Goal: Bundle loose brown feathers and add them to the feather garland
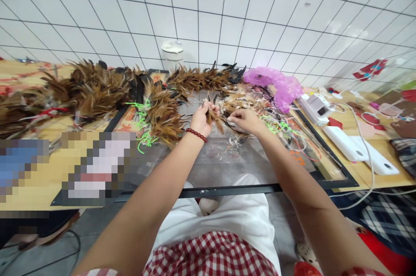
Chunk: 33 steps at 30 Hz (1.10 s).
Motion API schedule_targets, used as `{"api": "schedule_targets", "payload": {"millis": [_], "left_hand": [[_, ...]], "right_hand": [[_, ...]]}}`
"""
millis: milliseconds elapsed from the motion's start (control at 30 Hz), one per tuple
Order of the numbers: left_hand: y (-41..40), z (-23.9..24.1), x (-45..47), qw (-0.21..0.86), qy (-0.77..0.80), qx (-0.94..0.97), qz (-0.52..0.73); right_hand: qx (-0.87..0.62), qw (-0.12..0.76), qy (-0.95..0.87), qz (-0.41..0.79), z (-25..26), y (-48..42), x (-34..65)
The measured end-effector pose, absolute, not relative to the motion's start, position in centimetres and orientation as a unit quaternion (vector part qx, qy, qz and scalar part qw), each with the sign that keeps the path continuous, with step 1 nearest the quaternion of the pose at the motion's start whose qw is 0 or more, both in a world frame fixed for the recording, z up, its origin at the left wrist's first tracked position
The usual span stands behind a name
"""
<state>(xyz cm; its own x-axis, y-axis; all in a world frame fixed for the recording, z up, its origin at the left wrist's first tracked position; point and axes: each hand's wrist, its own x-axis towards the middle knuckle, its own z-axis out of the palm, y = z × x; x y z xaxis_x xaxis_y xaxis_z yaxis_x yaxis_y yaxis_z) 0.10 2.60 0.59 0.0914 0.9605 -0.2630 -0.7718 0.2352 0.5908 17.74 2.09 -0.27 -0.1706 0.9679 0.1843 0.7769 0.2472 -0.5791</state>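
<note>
Over the glass-topped board, my left hand [203, 116] is closed on a small bunch of brown feathers [216, 121], their tips spreading to the right. A dark red bead bracelet [196, 134] circles that wrist. Just right of the bunch, my right hand [243, 120] has its fingers pinched together; what lies between them, if anything, is too small to make out. Behind the right hand is a heap of loose pale-brown feathers [242, 99]. Left of my left hand lies a thick brown feather strip [164, 113] with green ties [143, 137] along it.
More feather strips [201, 78] line the back, near a white lidded cup [172, 53]. A pink plastic bag [276, 85] and tangled strings [286, 129] lie right. Beyond them are a white power strip [315, 109], white boxes [349, 144] and a cable [365, 150]. A person's plaid sleeve [404, 154] shows far right.
</note>
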Motion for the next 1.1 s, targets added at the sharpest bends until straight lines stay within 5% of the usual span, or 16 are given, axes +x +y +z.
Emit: {"api": "schedule_targets", "payload": {"millis": [133,367,567,767,1100], "left_hand": [[2.9,0.2,-0.5,0.721,0.299,0.119,0.614],[3.3,-0.5,-1.0,0.710,0.304,0.128,0.622],[2.6,-0.4,0.7,0.704,0.338,0.250,0.572],[2.2,-0.1,1.2,0.747,0.282,0.229,0.556],[1.6,0.6,0.6,0.815,0.261,0.260,0.447]], "right_hand": [[-0.573,0.233,-0.763,0.187,-0.2,1.9,17.0],[-0.490,0.428,-0.653,0.388,-0.6,1.7,19.5],[-0.473,0.479,-0.655,0.343,-0.7,0.9,17.8],[-0.470,0.424,-0.690,0.350,-1.0,0.3,16.7],[-0.425,0.540,-0.567,0.454,-0.1,0.4,16.5]]}}
